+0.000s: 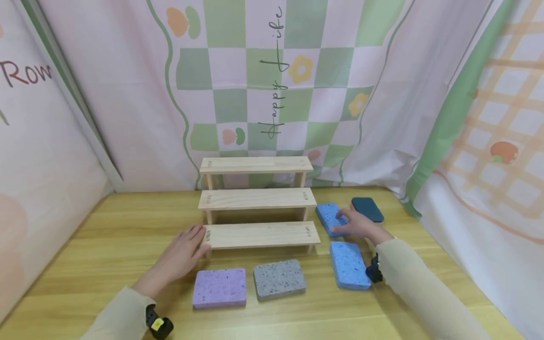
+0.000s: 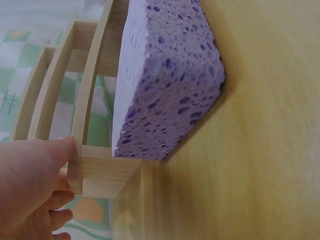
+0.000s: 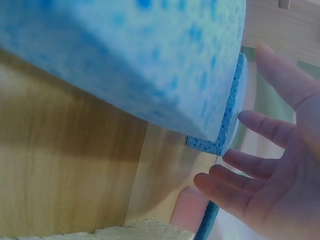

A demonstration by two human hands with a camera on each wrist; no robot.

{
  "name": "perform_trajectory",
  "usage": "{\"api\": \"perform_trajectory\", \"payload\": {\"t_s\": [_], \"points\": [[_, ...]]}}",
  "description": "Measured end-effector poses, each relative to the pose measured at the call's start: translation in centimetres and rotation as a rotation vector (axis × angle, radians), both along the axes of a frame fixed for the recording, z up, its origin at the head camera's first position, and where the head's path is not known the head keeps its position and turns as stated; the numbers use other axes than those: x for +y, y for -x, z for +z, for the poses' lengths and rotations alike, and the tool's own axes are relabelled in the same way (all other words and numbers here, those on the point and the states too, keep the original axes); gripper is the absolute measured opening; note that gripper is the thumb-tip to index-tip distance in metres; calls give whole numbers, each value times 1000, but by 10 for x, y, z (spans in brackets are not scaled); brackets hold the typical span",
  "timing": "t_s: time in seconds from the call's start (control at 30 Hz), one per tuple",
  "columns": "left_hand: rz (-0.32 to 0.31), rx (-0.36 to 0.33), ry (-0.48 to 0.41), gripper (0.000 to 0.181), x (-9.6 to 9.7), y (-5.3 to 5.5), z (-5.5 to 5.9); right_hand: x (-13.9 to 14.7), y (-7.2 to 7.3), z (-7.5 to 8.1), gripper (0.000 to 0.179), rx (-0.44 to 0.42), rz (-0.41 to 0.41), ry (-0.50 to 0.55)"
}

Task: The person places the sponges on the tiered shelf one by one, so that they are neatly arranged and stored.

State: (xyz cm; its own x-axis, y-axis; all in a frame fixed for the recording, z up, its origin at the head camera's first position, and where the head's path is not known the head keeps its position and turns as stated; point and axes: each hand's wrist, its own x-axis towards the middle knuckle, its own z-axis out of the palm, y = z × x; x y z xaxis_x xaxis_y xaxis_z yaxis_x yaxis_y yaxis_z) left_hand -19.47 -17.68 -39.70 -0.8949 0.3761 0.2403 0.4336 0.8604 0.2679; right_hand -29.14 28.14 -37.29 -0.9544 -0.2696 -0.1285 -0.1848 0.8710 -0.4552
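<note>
A three-step wooden shelf [image 1: 259, 234] stands at mid-table. My left hand [image 1: 182, 252] holds the left end of its lowest step; in the left wrist view the thumb [image 2: 62, 149] lies against the plank's edge. My right hand [image 1: 361, 223] is over the farther blue sponge [image 1: 329, 218], fingers spread and loosely bent. In the right wrist view those fingers reach beside that sponge [image 3: 232, 115], with nothing between them and the thumb. The nearer blue sponge [image 1: 349, 265] lies below the right wrist. A dark green pad [image 1: 368, 209] sits just beyond the right hand.
In front of the shelf a purple sponge [image 1: 219, 287] and a grey sponge [image 1: 279, 279] lie side by side on the wooden table [image 1: 106, 236]. A patterned curtain [image 1: 276, 71] hangs close behind the shelf, with more cloth at both sides.
</note>
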Motion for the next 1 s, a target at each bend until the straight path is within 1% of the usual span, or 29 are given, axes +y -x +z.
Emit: {"api": "perform_trajectory", "payload": {"t_s": [0.07,0.3,0.43,0.53,0.7,0.83,1.0], "points": [[2,1,1,52,0,0,0,0,1,-1,55,-1,-2,-12],[4,6,0,52,1,0,0,-1,-1,-2,55,-46,-49,-17],[4,5,-2,52,1,0,1,0,-3,-3,52,-48,-37,-27],[5,3,-3,52,1,-1,1,1,-3,-3,50,-37,-27,-55],[4,0,-4,52,1,-1,2,0,-4,0,48,-53,-47,-92],[2,-3,-4,52,1,-2,3,1,-7,3,46,-64,-56,-102],[2,-7,-2,52,1,-2,3,3,-10,4,45,-61,-62,-100]]}}
